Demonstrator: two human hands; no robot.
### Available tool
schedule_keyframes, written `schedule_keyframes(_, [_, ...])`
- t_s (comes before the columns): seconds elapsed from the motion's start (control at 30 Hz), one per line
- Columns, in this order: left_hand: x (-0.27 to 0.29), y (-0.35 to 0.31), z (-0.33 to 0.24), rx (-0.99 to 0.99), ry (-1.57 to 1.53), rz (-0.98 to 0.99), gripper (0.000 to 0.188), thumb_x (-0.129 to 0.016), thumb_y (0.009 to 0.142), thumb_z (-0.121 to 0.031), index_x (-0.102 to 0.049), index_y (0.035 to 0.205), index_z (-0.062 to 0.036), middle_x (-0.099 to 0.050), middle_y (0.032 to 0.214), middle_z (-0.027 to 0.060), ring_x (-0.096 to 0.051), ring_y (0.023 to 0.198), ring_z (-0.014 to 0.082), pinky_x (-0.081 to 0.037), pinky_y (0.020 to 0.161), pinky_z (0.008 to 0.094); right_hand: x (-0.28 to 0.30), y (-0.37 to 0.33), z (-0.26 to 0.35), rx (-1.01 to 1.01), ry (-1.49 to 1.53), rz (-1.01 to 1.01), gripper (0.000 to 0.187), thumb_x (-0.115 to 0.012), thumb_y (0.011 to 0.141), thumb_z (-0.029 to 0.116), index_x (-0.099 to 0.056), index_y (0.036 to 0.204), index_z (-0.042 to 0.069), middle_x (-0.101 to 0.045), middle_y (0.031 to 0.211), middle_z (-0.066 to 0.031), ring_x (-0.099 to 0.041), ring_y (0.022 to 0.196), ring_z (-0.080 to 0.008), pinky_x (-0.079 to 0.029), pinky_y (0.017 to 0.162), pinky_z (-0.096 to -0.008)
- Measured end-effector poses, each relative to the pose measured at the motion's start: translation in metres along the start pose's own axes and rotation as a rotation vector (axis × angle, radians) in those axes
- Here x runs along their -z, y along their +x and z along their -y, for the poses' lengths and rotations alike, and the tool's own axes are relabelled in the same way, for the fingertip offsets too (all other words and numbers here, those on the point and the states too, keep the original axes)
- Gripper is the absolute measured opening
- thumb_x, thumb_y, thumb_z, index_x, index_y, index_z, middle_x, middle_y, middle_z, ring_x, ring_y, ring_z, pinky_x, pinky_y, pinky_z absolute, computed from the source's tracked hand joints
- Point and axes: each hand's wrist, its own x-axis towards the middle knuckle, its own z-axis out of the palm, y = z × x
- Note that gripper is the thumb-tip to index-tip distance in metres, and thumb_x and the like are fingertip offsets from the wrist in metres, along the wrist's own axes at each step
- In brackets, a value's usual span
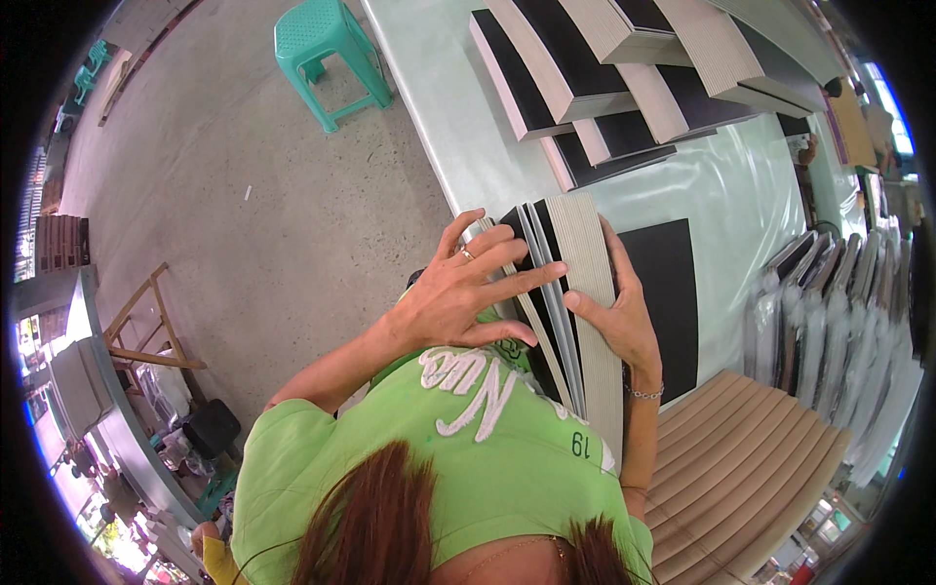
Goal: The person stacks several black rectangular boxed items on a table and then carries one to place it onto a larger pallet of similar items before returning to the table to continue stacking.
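Upright against my body at the table's edge stands a bundle of flat pieces (591, 263), with ridged cream edges, black faces and pale silvery strips between them. My right hand (624, 317) grips its right side, the thumb on the cream edges and the fingers round the far side. Across the left part lies my left hand (468, 283), with its fingers apart. Its index finger reaches over the black and silvery edges, and its thumb is nearer my body. A flat black sheet (668, 292) lies on the table just right of the bundle.
Several cream-edged black stacks (614, 127) lie at the far end of the pale green table (439, 107). Brown padded panels (751, 468) are at the right, near plastic-wrapped pieces (829, 322). A green stool (327, 54) stands on the concrete floor, and a wooden frame (151, 322) is at left.
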Motion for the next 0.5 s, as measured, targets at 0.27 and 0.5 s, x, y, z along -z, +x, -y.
schedule_keyframes(0.27, [0.003, 0.015, -0.004, -0.024, -0.003, 0.002, 0.075, -0.057, 0.073, -0.07, -0.053, 0.133, -0.0255, -0.05, 0.102, 0.0052, -0.048, 0.112, 0.0244, -0.022, 0.11, 0.0527, 0.0, -0.001, 0.007, -0.013, -0.019, -0.004, 0.089, -0.078, 0.074, 0.02, -0.028, 0.145, 0.002, -0.043, 0.137, -0.0144, -0.043, 0.125, -0.0222, -0.035, 0.105, -0.0353])
schedule_keyframes(0.5, [0.003, 0.016, -0.005, -0.041, 0.058, 0.017, 0.081, -0.059, 0.066, -0.073, -0.055, 0.133, -0.0276, -0.049, 0.101, 0.0037, -0.046, 0.111, 0.0234, -0.022, 0.111, 0.053, 0.0, -0.001, 0.002, 0.006, 0.023, -0.004, 0.088, -0.078, 0.074, 0.02, -0.029, 0.145, 0.002, -0.043, 0.136, -0.0146, -0.043, 0.125, -0.0232, -0.034, 0.106, -0.0361])
